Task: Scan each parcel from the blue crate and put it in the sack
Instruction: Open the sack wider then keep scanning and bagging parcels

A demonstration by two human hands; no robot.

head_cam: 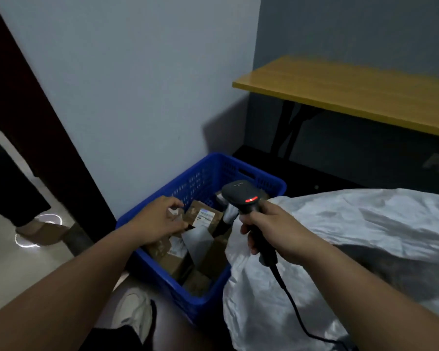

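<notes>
A blue crate [203, 173] stands on the floor against the wall, holding several brown cardboard parcels [203, 216] and a grey mailer bag [199, 240]. My left hand [160, 220] is inside the crate with its fingers curled around a small parcel [174, 214]; whether it grips it firmly is unclear. My right hand [271, 224] is shut on the handle of a black barcode scanner [241, 196], whose red light is on, above the crate's right side. A white woven sack [365, 224] lies right of the crate, its mouth against the crate's rim.
A yellow-topped table [340, 87] with black legs stands at the back right. The scanner's cable [294, 307] trails across the sack. Another person's leg and shoe [36, 231] are at the left by a dark door frame. My own white shoe [134, 310] is beside the crate.
</notes>
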